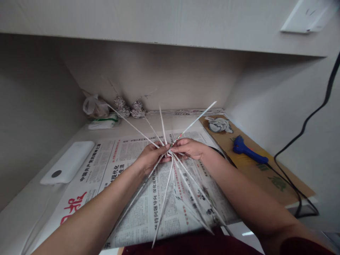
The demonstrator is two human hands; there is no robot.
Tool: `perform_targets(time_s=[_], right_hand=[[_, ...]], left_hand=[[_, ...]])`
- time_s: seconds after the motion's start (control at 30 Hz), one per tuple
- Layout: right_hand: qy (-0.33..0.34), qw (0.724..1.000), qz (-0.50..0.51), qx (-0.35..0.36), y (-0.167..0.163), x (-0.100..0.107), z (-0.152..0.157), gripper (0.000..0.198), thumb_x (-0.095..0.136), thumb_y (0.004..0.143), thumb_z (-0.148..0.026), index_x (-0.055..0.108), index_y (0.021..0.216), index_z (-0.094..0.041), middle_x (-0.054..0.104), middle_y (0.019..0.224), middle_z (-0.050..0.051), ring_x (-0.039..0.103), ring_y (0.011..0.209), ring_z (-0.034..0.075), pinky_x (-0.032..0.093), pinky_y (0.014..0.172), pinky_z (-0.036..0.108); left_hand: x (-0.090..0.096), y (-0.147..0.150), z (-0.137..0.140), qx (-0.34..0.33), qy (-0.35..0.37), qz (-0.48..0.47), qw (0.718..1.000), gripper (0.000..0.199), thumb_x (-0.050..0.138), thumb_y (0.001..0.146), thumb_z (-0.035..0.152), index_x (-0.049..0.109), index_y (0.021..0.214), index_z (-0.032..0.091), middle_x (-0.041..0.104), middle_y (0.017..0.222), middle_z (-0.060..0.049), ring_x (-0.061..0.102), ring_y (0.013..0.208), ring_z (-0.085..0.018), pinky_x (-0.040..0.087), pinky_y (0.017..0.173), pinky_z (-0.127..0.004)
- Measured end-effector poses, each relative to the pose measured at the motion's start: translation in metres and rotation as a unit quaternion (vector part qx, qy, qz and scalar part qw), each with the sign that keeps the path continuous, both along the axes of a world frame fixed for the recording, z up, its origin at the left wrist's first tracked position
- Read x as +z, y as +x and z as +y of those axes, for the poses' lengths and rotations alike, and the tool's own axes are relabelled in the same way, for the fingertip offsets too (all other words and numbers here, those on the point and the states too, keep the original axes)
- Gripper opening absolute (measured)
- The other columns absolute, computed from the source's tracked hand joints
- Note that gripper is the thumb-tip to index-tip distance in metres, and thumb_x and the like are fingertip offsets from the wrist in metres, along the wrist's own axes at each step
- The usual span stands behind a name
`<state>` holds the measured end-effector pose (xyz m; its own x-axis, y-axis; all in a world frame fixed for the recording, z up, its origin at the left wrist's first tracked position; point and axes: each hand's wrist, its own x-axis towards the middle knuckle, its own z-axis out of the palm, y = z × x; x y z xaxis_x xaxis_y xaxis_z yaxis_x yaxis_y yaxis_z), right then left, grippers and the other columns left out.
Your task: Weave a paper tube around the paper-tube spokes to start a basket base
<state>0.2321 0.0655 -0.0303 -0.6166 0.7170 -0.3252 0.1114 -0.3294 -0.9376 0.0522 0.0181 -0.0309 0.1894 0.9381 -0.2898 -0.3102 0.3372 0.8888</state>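
Several thin rolled-paper sticks (193, 122) cross at one centre and fan out in all directions, like spokes. My left hand (152, 156) pinches this bundle from the left, its thumb on top at the crossing point. From the right, my right hand (189, 148) grips the same centre, thumb and fingers closed around the sticks. Both hands hold the bundle above a spread newspaper (140, 198). Fingers cover part of the crossing, so how the sticks join there is hard to see.
A white power bank (68, 162) lies left. At the back stand woven paper pieces (137, 109), a plastic bag (95, 106) and a row of paper sticks (186, 112). On cardboard (281, 184) at right rest a blue glue gun (249, 150) and crumpled paper (219, 125). A shelf (159, 21) overhangs.
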Motion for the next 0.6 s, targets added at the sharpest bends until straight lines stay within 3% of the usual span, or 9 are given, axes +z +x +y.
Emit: perform_targets(time_s=[0.13,0.47,0.6], right_hand=[[-0.012,1.0,-0.007,-0.018,0.0019,0.0044,-0.0006,0.035,0.084,0.061,-0.036,0.065,0.075,-0.011,0.061,0.058,-0.001,0.05,0.046,0.006,0.031,0.036,0.015],[-0.005,1.0,0.006,-0.006,0.0016,0.0029,-0.0001,0.035,0.082,0.063,-0.034,0.067,0.081,-0.009,0.063,0.063,0.001,0.049,0.048,0.005,0.028,0.036,0.014],[0.011,1.0,-0.001,-0.018,0.0012,0.0057,-0.0005,0.033,0.084,0.061,-0.032,0.066,0.077,-0.01,0.063,0.063,0.0,0.051,0.048,0.005,0.028,0.035,0.013]], left_hand=[[0.0019,-0.0019,-0.001,-0.048,-0.017,-0.001,0.999,0.033,0.082,0.063,0.017,0.065,0.091,0.01,0.072,0.081,-0.01,0.066,0.061,-0.014,0.058,0.054,-0.023],[0.0044,0.0046,-0.0073,-0.024,0.039,-0.005,0.999,0.042,0.083,0.061,0.017,0.063,0.096,0.013,0.07,0.083,-0.007,0.063,0.06,-0.011,0.055,0.052,-0.019],[0.0026,0.0031,-0.0064,-0.044,0.043,-0.004,0.998,0.042,0.081,0.064,0.018,0.062,0.1,0.014,0.071,0.087,-0.008,0.067,0.065,-0.014,0.057,0.056,-0.022]])
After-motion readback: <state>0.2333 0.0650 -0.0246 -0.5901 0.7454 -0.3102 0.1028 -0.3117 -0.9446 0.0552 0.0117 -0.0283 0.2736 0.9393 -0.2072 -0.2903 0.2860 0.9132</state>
